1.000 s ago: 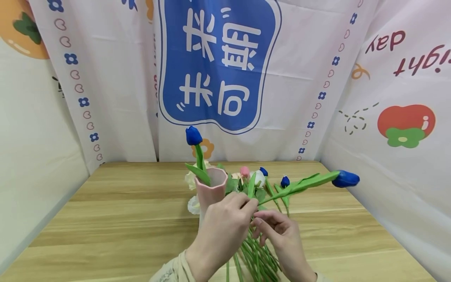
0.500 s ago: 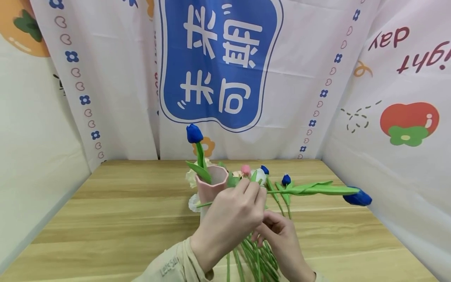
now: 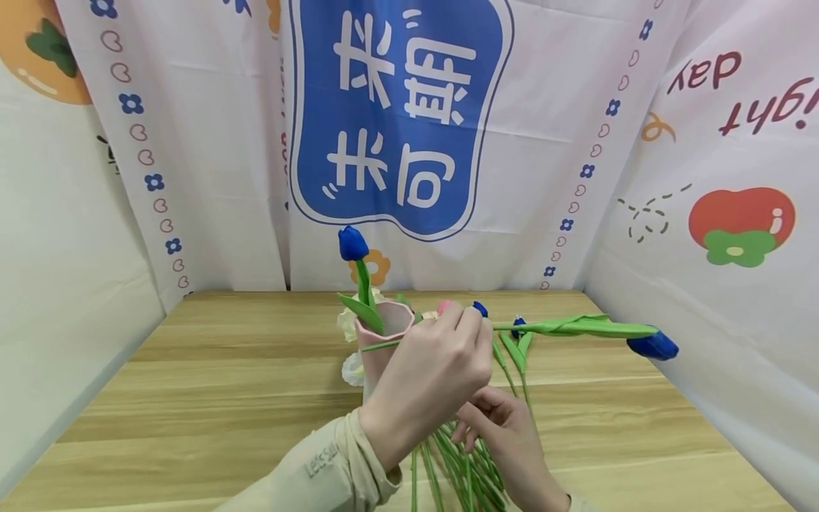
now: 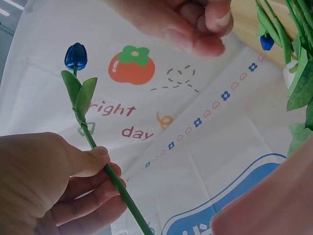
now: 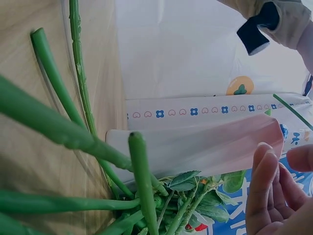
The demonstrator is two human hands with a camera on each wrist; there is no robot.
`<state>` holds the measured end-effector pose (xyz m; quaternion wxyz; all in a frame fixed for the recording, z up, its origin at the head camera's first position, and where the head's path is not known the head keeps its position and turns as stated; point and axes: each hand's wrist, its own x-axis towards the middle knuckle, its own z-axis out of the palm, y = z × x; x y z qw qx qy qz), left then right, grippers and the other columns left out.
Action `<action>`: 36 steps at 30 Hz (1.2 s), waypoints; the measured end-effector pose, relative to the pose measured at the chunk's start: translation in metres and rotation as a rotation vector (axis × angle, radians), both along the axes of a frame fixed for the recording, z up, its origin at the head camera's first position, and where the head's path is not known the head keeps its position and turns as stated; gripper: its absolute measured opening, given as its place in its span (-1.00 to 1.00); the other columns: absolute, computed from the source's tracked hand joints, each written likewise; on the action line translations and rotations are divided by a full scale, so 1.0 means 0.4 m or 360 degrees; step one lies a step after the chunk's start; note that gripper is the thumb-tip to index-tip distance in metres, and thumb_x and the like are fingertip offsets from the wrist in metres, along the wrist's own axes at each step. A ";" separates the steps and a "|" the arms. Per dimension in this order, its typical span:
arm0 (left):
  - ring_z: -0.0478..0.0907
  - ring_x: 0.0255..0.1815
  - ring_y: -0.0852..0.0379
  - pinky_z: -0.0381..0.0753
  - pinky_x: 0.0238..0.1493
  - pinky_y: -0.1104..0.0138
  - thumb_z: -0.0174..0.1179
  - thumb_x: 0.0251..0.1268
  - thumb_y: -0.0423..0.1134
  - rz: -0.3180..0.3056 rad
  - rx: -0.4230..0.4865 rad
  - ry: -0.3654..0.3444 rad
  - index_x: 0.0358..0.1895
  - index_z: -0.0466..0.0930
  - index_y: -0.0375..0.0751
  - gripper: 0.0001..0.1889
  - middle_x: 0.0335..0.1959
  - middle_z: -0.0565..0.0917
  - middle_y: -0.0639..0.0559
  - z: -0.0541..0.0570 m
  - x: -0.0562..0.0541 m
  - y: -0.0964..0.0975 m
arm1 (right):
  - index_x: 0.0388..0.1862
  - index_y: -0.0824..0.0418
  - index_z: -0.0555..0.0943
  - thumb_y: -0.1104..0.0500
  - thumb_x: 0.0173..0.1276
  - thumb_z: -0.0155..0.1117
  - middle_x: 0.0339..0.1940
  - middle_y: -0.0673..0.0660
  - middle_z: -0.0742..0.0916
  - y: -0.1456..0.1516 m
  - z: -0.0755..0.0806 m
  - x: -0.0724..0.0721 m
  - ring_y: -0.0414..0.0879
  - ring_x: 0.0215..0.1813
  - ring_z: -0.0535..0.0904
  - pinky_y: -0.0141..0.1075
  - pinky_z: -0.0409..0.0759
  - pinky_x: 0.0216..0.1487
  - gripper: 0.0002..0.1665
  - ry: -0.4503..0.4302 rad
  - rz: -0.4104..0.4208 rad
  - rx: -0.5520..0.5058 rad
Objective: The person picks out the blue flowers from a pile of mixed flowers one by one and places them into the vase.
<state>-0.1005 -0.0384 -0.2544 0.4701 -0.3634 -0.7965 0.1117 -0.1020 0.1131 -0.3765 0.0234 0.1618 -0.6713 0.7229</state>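
My left hand [image 3: 435,363] pinches the stem of a blue tulip [image 4: 76,57], thumb against the curled fingers. The tulip lies level in the head view, its bloom to the right and its stem end in front of the vase. Just below, my right hand [image 3: 508,434] has loosely bent fingers and holds nothing. Beside the left hand stands a pink-and-white vase [image 5: 205,152] with a faceted rim. Another blue tulip [image 3: 353,244] rises from it, leaning left. Under and behind my hands lies a bunch of flowers with long green stems [image 3: 463,469].
A blue tulip [image 3: 519,327] lies to the right of the bunch on the wooden table [image 3: 224,398]. A white flower [image 3: 352,370] shows at the vase's left side. Printed white cloth [image 3: 537,142] hangs behind and at both sides.
My left hand has moved up and right, and the tulip in it has swung from slanting up to nearly level. The right hand has stayed almost in place.
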 end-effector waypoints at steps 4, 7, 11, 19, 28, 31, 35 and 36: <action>0.37 -0.51 0.13 0.44 -0.69 0.46 -0.07 0.32 -0.54 0.0022 -0.0003 0.0019 -0.42 0.60 -0.29 -0.75 -0.54 0.43 0.00 0.009 -0.008 0.009 | -0.10 0.42 0.64 0.22 0.43 0.27 -0.33 0.41 0.68 -0.002 -0.004 -0.002 -0.06 -0.49 0.62 -0.32 0.66 -0.54 -0.76 0.0003 0.0048 -0.0025; 0.36 -0.51 0.15 0.40 -0.72 0.50 -0.05 0.35 -0.53 0.0017 -0.0012 0.0020 -0.42 0.61 -0.28 -0.74 -0.54 0.44 0.01 0.016 -0.018 0.016 | -0.12 0.43 0.63 0.22 0.44 0.25 -0.33 0.36 0.69 -0.002 -0.008 -0.003 -0.06 -0.48 0.62 -0.31 0.67 -0.53 -0.76 0.0019 0.0080 -0.0035; 0.35 -0.53 0.18 0.41 -0.71 0.51 -0.02 0.37 -0.49 0.0013 -0.0022 0.0008 -0.43 0.62 -0.26 -0.74 -0.55 0.45 0.02 0.024 -0.034 0.022 | -0.12 0.43 0.62 0.20 0.45 0.25 -0.32 0.31 0.69 -0.004 -0.010 -0.004 -0.05 -0.46 0.63 -0.29 0.69 -0.53 -0.74 0.0003 0.0088 -0.0022; 0.40 -0.52 0.17 0.47 -0.75 0.48 0.02 0.37 -0.47 0.0005 0.0020 -0.0037 -0.42 0.64 -0.26 -0.76 -0.50 0.51 0.00 0.020 -0.070 0.024 | -0.02 0.51 0.58 0.16 0.45 0.25 -0.30 0.28 0.69 -0.005 -0.006 -0.002 -0.05 -0.45 0.63 -0.30 0.69 -0.50 -0.62 -0.0107 0.0085 -0.0004; 0.54 -0.36 0.09 0.66 -0.62 0.33 0.24 0.25 -0.51 -0.0037 0.0199 -0.0278 -0.21 0.69 -0.27 -0.87 -0.34 0.62 -0.05 0.002 -0.097 -0.009 | 0.00 0.48 0.59 0.12 0.44 0.28 -0.29 0.28 0.69 -0.006 -0.002 0.000 -0.02 -0.43 0.63 -0.29 0.68 -0.47 -0.59 -0.0215 0.0073 0.0009; 0.55 -0.36 0.06 0.66 -0.64 0.30 0.23 0.22 -0.55 -0.0104 0.0329 -0.0312 -0.25 0.65 -0.29 -0.88 -0.35 0.60 -0.07 -0.004 -0.104 -0.024 | 0.00 0.47 0.59 0.11 0.45 0.27 -0.28 0.28 0.68 -0.005 -0.002 0.000 -0.01 -0.43 0.63 -0.28 0.68 -0.47 -0.60 -0.0217 0.0078 0.0020; 0.58 -0.34 0.03 0.69 -0.60 0.29 0.20 0.26 -0.55 -0.0211 0.0502 -0.0338 -0.14 0.62 -0.33 -0.84 -0.33 0.60 -0.11 -0.008 -0.113 -0.041 | -0.01 0.45 0.59 0.10 0.45 0.27 -0.28 0.29 0.68 -0.004 -0.003 -0.001 0.00 -0.43 0.63 -0.28 0.68 -0.47 -0.60 -0.0217 0.0080 0.0030; 0.59 -0.34 0.02 0.71 -0.58 0.29 0.20 0.27 -0.54 -0.0229 0.0538 -0.0342 -0.10 0.61 -0.34 -0.82 -0.32 0.61 -0.12 -0.008 -0.115 -0.045 | -0.02 0.44 0.60 0.10 0.44 0.27 -0.28 0.29 0.68 -0.004 -0.003 -0.001 0.00 -0.43 0.63 -0.28 0.68 -0.47 -0.61 -0.0216 0.0078 0.0032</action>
